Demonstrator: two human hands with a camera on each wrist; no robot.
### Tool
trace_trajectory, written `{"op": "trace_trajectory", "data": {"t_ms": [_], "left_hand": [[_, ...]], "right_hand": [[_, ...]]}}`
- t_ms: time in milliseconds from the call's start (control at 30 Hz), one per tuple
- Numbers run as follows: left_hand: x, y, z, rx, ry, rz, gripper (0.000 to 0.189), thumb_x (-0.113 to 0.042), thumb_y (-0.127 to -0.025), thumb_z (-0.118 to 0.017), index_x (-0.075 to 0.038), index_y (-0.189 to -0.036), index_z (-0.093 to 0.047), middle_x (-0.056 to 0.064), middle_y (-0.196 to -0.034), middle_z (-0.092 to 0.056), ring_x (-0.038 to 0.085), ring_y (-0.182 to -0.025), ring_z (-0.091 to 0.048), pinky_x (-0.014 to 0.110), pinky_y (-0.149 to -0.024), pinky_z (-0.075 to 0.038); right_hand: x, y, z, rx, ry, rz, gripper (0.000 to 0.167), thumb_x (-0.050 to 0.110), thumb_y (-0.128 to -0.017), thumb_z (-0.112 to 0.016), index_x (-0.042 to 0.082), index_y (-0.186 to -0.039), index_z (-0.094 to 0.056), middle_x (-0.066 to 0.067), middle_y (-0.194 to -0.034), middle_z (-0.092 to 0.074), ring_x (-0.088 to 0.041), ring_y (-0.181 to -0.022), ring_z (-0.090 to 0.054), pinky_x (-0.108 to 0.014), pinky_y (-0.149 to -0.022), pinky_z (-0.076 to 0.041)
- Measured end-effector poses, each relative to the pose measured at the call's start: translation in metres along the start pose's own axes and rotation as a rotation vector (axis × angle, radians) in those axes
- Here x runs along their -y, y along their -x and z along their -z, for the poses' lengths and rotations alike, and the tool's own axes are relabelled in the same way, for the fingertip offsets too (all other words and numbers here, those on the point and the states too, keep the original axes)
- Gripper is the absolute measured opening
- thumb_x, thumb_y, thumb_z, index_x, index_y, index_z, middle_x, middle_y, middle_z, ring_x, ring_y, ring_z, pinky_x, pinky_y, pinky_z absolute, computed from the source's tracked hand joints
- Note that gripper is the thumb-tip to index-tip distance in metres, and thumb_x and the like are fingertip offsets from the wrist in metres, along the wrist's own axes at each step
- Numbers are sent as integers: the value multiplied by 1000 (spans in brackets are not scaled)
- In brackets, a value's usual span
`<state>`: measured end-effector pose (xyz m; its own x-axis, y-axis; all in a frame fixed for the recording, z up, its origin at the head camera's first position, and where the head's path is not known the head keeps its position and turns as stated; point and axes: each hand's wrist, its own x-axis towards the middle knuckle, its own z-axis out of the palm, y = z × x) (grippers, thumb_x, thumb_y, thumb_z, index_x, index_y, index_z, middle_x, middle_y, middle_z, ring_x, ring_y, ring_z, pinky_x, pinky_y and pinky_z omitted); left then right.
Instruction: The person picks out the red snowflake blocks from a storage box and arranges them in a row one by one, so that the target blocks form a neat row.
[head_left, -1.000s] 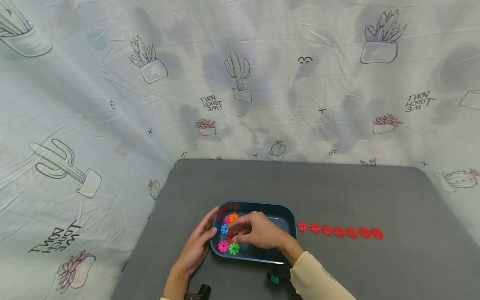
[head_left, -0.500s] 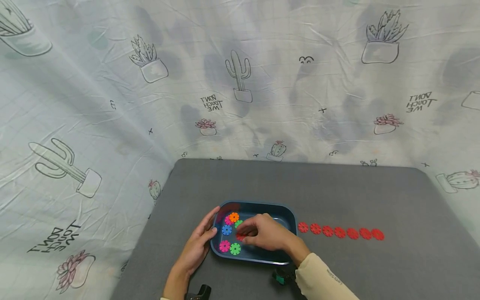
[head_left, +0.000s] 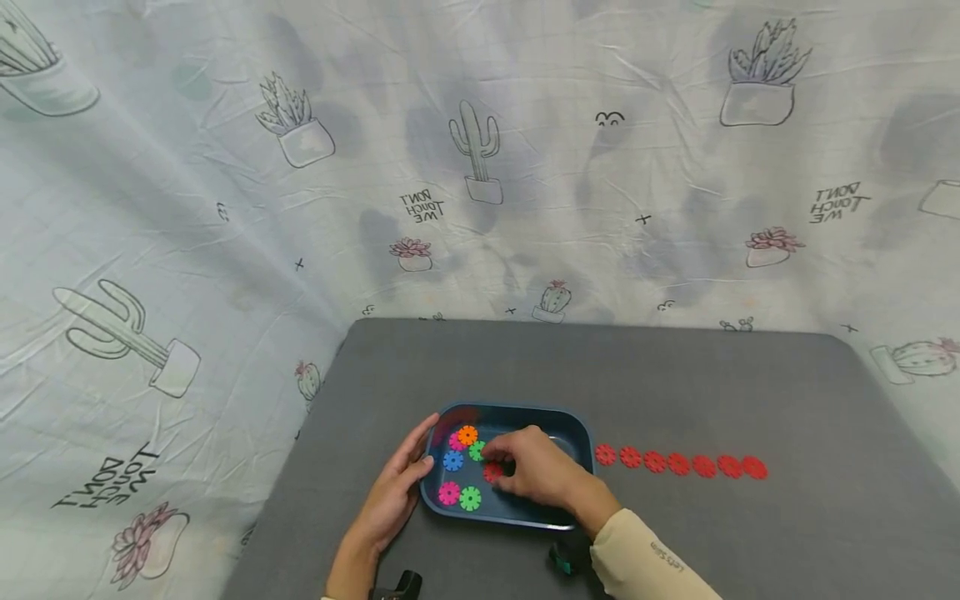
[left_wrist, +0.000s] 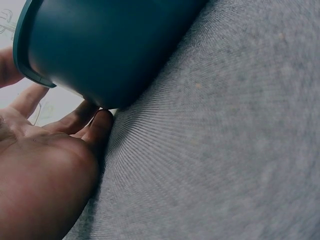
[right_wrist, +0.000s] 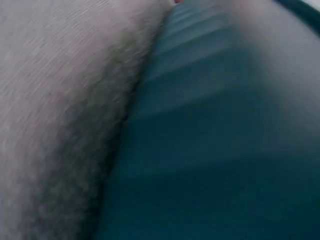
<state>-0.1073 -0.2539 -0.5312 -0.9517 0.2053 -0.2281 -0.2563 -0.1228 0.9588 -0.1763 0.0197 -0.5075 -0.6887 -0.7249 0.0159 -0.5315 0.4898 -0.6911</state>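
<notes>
In the head view, my left hand [head_left: 393, 487] holds the left end of a dark blue tray [head_left: 517, 521], thumb at the rim and fingers along the outer wall. The left wrist view shows the fingers of that hand [left_wrist: 50, 160] low against the tray's teal wall [left_wrist: 110, 50]. My right hand [head_left: 540, 467] reaches inside, its curled fingers and thumb at the edges of a red notched plastic disc [head_left: 492, 472]. Left of it lie a blue disc [head_left: 453, 461], an orange disc [head_left: 468, 435], and several pink and green discs. The right wrist view shows tray wall [right_wrist: 200, 140], with the hand out of sight.
A row of red notched discs [head_left: 678, 464] runs rightward from the tray's right end across the grey table [head_left: 637, 375]. A black device [head_left: 566, 558] sits below the right wrist. Behind the table hangs a cactus-print cloth [head_left: 570, 167].
The right hand has shifted right inside the tray, and the red disc at its fingertips has moved right with it. More of the discs now show. The left hand stays on the tray.
</notes>
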Motion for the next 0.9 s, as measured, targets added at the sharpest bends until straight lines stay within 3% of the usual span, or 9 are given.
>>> {"op": "trace_trajectory", "data": {"t_ms": [267,467,700,900], "left_hand": [[-2,0,1,-7,-4,-10,60,-14,-116,-48,-30,-172,-36,5,-183,-17,33,-168,-15,22,-115,-39],[-2,0,1,-1,4,-16,60,-14,-116,-48,-30,-172,-35,5,-183,-17,33,-167,-16,20,-113,-42],[-1,0,1,0,0,-22,60,-12,-116,-46,-29,-173,-35,5,-184,-14,32,-168,-11,18,-113,-41],[1,-1,0,6,21,-14,60,-12,-116,-46,-28,-173,-34,6,-183,-15,34,-167,-16,19,-113,-44]], "right_hand": [[6,-6,-6,-25,240,70,30,22,-94,-89,13,-121,-82,5,-109,-82,-5,-95,-70,-33,-93,-62],[9,-8,-7,1,230,50,22,18,-93,-89,14,-114,-81,8,-95,-76,-3,-82,-61,-26,-80,-58],[10,-9,-10,69,226,-15,30,20,-94,-87,15,-121,-76,6,-105,-72,-8,-94,-60,-30,-90,-60],[5,-6,-11,-9,261,21,26,21,-90,-87,14,-112,-76,3,-102,-71,-10,-91,-58,-29,-84,-58]]}}
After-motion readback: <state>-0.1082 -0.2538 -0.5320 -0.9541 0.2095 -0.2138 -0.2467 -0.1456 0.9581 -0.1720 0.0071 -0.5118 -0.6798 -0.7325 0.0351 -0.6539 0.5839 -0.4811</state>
